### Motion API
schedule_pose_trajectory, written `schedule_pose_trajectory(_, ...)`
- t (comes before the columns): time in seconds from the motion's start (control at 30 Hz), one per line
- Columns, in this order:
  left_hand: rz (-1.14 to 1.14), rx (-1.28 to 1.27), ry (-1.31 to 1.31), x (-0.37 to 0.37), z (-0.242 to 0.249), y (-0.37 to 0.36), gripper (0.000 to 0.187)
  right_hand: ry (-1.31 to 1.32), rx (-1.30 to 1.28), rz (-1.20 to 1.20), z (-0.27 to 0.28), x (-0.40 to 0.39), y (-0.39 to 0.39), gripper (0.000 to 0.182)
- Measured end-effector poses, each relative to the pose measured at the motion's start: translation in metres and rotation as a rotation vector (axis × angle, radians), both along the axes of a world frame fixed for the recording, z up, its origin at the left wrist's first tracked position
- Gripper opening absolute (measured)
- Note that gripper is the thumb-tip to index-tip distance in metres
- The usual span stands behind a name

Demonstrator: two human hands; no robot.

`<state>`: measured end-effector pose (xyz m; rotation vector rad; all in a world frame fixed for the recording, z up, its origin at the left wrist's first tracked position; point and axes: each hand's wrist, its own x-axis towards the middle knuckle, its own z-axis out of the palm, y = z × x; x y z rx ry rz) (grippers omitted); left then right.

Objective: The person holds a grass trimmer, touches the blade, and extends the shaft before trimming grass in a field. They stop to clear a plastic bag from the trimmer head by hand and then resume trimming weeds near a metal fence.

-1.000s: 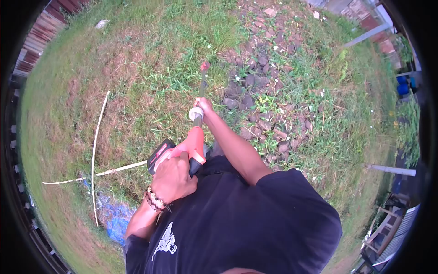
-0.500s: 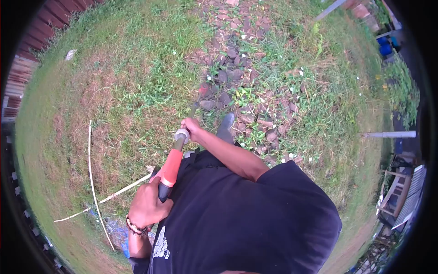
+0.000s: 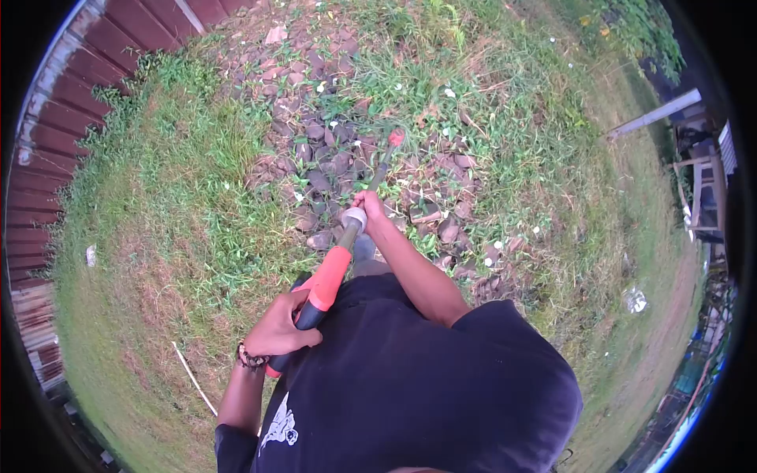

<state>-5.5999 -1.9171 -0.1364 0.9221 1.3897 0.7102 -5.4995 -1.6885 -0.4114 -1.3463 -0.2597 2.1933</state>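
Note:
A string trimmer (image 3: pixel 330 277) with an orange-and-black body runs diagonally away from my waist. My left hand (image 3: pixel 277 327), with a beaded bracelet at the wrist, is closed round its black rear grip. Farther forward, my right hand (image 3: pixel 367 206) wraps the front hold just beyond a pale round collar (image 3: pixel 354 220). The dark shaft (image 3: pixel 380 173) continues to a red cutting head (image 3: pixel 396 139), low over grass and stones. Blur around the head hides the cutting line. One boot (image 3: pixel 363 249) shows below my right hand.
Loose dark stones (image 3: pixel 319 180) lie among weeds ahead. A rusty red metal fence (image 3: pixel 102 47) borders the far left. To the right stands a pale post (image 3: pixel 656 113). A thin stick (image 3: pixel 194 378) lies in grass at lower left.
My view and body have turned right. The trimmer head has swung right, from the left side of the stones across to their right part. Both hands keep their hold.

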Motion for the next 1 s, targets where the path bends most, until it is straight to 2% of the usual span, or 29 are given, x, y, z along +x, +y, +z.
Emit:
schedule_pose_trajectory(0.03, -0.091, -0.018, -0.033, 0.0, 0.001, 0.024, 0.033, -0.015, 0.014, -0.04, -0.004, 0.01, 0.016, 0.01)
schedule_pose_trajectory(0.13, -0.153, -0.128, -0.116, 0.008, -0.006, 0.075, 0.033, -0.049, 0.024, -0.123, -0.018, 0.044, 0.056, 0.01)
schedule_pose_trajectory(0.23, -0.212, -0.163, -0.015, 0.011, -0.001, 0.113, 0.04, 0.001, -0.049, -0.209, -0.019, 0.067, 0.081, 0.01)
schedule_pose_trajectory(0.3, -0.206, -0.167, 0.006, 0.009, 0.001, 0.134, 0.044, -0.068, -0.046, -0.232, -0.023, 0.07, 0.099, 0.009)
schedule_pose_trajectory(0.43, -0.231, -0.037, 0.107, 0.0, -0.008, 0.161, 0.039, -0.102, -0.003, -0.201, -0.034, 0.06, 0.131, 0.008)
schedule_pose_trajectory(0.5, -0.207, -0.024, 0.136, -0.004, -0.004, 0.176, 0.038, -0.061, 0.035, -0.145, -0.029, 0.042, 0.153, 0.008)
schedule_pose_trajectory(0.6, -0.156, 0.006, 0.254, -0.018, 0.009, 0.209, 0.035, -0.139, 0.09, -0.09, -0.016, -0.009, 0.193, 0.015)
schedule_pose_trajectory(0.73, -0.191, 0.071, 0.434, -0.047, 0.009, 0.26, 0.037, -0.025, 0.097, 0.055, -0.037, -0.07, 0.257, 0.024)
schedule_pose_trajectory(0.8, -0.174, 0.098, 0.475, -0.059, 0.004, 0.28, 0.038, -0.049, 0.105, 0.103, -0.038, -0.093, 0.278, 0.025)
schedule_pose_trajectory(0.9, -0.219, 0.069, 0.505, -0.086, 0.013, 0.321, 0.041, 0.018, 0.067, 0.016, -0.044, -0.125, 0.314, 0.026)
schedule_pose_trajectory(1.0, -0.263, 0.052, 0.467, -0.106, 0.022, 0.357, 0.041, -0.012, 0.063, 0.033, -0.036, -0.131, 0.344, 0.025)
